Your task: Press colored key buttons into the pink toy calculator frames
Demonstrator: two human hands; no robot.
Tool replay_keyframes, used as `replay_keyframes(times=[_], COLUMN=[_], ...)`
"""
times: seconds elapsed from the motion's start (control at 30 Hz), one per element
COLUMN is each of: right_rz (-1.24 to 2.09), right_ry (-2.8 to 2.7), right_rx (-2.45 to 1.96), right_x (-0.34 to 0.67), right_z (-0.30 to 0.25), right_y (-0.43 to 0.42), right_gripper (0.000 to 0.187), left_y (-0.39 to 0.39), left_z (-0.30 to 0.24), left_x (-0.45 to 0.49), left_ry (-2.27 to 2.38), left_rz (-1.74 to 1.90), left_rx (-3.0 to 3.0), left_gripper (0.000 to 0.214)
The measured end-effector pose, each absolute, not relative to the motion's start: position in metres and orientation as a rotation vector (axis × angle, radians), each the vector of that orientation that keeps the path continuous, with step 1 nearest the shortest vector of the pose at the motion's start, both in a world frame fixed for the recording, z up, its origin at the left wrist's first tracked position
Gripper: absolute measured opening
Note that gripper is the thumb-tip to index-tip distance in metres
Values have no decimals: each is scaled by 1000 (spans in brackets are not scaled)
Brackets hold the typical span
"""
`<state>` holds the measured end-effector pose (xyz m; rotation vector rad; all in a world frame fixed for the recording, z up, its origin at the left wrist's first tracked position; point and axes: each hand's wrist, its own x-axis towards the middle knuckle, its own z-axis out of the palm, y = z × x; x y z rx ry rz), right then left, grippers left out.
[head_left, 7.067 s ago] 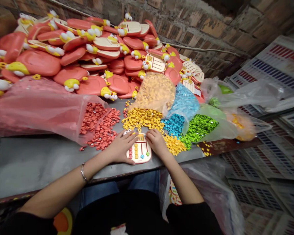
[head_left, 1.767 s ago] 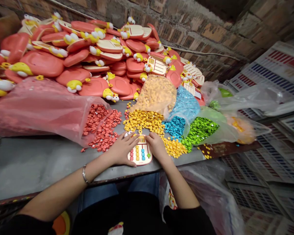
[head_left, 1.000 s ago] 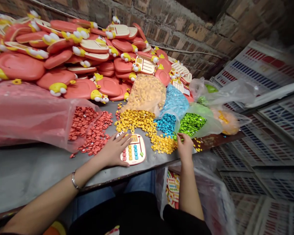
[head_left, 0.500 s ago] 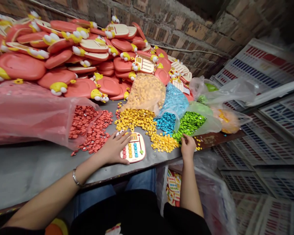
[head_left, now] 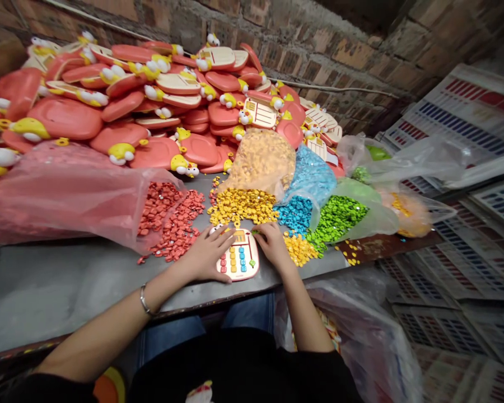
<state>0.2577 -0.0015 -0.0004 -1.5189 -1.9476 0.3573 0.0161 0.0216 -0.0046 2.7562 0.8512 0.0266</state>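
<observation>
A cream toy board [head_left: 247,268] with red, yellow and blue beads in columns lies flat on the bench. One green bead [head_left: 252,263] sits in its right column. My left hand [head_left: 208,254] holds the board by its left side, fingers over the top and thumb at the lower edge. At the board's upper right corner, my right hand [head_left: 273,243] pinches what looks like a small green bead. Loose red beads [head_left: 180,229], yellow beads [head_left: 246,206], blue beads [head_left: 296,212] and green beads [head_left: 342,218] are heaped behind and beside the board.
Bags, including a pink bag [head_left: 79,196] and a blue bag [head_left: 313,173], lie open behind the beads. Red-backed toys [head_left: 67,120] are piled against the brick wall [head_left: 277,45]. Stacked printed panels [head_left: 466,129] stand at the right. A clear plastic bag [head_left: 353,319] hangs below the bench edge.
My right hand has moved left from the green beads to the upper right corner of the toy board. My left hand keeps its place on the board. The view has shifted slightly.
</observation>
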Motion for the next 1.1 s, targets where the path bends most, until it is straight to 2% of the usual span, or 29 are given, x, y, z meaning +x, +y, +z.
replay_keyframes(times=[0.23, 0.5, 0.73, 0.87, 0.97, 1.1], right_rz=[403, 89, 460, 405, 403, 348], right_ry=[-2110, -2260, -2078, -2107, -2239, -2097], right_rx=[-1411, -1568, -1379, -1415, -1405, -1431], right_x=[251, 242, 257, 260, 260, 260], right_z=[-1, -14, 3, -5, -11, -9], right_y=[8, -4, -1, 24, 35, 27], right_gripper=[22, 22, 10, 19, 16, 13], left_y=[21, 21, 21, 21, 21, 21], left_z=[-3, -5, -8, -7, -6, -6], left_x=[16, 17, 15, 15, 16, 15], left_ry=[853, 863, 836, 850, 854, 853], left_rz=[38, 41, 84, 60, 48, 40], left_rx=[2744, 2739, 2762, 2766, 2768, 2763], left_gripper=[109, 109, 111, 110, 111, 112])
